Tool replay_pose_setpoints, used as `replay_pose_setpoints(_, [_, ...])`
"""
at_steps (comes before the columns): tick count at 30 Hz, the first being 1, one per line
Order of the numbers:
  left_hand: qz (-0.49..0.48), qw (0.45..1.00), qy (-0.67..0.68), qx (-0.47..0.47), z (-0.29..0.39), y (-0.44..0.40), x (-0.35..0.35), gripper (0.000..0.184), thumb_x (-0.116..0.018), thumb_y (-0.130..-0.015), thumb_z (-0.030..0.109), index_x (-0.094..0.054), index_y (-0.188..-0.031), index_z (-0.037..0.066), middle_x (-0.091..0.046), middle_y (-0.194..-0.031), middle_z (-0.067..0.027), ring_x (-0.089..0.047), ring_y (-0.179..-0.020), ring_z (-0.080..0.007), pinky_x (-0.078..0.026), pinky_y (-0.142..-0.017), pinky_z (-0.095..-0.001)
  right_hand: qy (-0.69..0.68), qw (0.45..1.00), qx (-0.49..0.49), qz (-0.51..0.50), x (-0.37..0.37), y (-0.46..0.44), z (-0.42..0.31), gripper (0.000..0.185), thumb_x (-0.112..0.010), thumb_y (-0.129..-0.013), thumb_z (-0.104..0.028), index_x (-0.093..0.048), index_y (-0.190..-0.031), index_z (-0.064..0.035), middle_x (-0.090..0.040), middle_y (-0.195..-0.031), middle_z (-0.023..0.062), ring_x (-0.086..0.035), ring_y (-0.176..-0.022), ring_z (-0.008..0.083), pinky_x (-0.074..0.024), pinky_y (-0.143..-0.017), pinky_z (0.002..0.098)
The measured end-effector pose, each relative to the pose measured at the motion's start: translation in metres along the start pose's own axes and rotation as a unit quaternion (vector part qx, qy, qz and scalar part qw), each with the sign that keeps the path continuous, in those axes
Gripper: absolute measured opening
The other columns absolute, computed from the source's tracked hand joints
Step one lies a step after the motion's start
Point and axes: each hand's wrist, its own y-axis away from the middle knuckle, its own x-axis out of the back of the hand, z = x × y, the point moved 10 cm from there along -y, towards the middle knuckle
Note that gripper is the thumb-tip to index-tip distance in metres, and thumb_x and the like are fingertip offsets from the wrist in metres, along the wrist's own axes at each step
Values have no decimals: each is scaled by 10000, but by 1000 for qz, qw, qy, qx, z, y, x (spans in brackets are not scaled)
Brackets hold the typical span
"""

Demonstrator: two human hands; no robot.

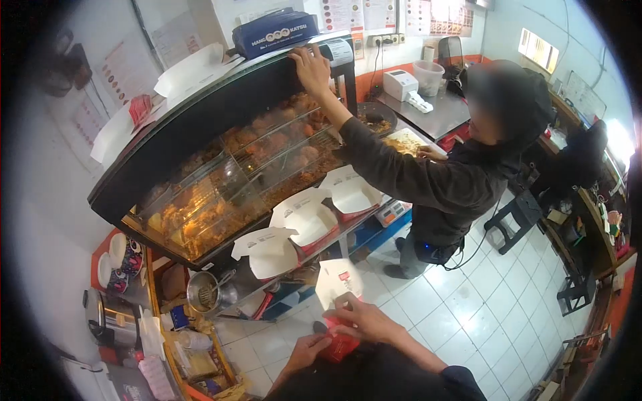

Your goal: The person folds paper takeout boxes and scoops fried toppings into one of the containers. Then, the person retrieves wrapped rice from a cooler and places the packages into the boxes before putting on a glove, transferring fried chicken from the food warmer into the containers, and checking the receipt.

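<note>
Wall menus [339, 16] — cropped, unreadable; carton lettering [344, 275] — blurred

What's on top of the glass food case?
White cartons, a red bundle and a lettered blue pack; a co-worker's hand touches the upper edge. The case under them is covered, and the pack's contents are hidden.

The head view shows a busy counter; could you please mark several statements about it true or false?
1. The left hand and right hand both touch the red-and-white carton. True.
2. The blue pack lies inside the display case. False: it sits on top.
3. Three open boxes stand in a row before the case. True.
4. The white printer stands beneath the case. False: it is on the metal table.
</note>
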Motion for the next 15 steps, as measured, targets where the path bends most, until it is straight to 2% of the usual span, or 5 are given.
replay_pose_setpoints(1, [-2,1000,-1,-3,7,1,-2,260,-592,-921,187,-644,-1049,-33,-661,-961,-68,-593,-876,-115,-474,-786,-259,-17,1000,-1,10,0,1,2,356,-652,-858,-334,-583,-1173,-184,-474,-1144,92,-623,-809,247,-509,-715,369])
replay_pose_setpoints(5, [8,999,-30,18,32,1,-1,270,-596,-923,222,-663,-1016,-23,-668,-918,-45,-573,-830,-80,-471,-740,-244,9,997,50,57,-5,7,-3,339,-664,-845,-310,-580,-1150,-188,-472,-1154,89,-632,-784,250,-518,-704,362])
replay_pose_setpoints(7, [11,998,-53,30,25,1,2,275,-591,-926,222,-658,-1026,-26,-666,-919,-46,-570,-826,-78,-472,-730,-244,49,998,-2,44,-9,6,-2,354,-682,-821,-276,-572,-1149,-201,-474,-1171,86,-628,-850,270,-528,-702,362])
replay_pose_setpoints(10, [0,1000,-17,9,11,-9,3,268,-583,-931,220,-655,-1038,-15,-667,-901,-51,-575,-821,-84,-475,-723,-249,53,995,0,85,-6,12,-3,358,-686,-807,-251,-566,-1142,-204,-488,-1177,73,-618,-903,277,-534,-709,370])
replay_pose_setpoints(15, [-20,995,-77,-55,18,-5,1,234,-599,-911,201,-648,-1037,9,-667,-866,-76,-586,-804,-102,-480,-725,-262,35,999,22,19,-18,13,0,319,-675,-812,-257,-586,-1110,-184,-540,-1117,46,-606,-926,266,-528,-710,367])
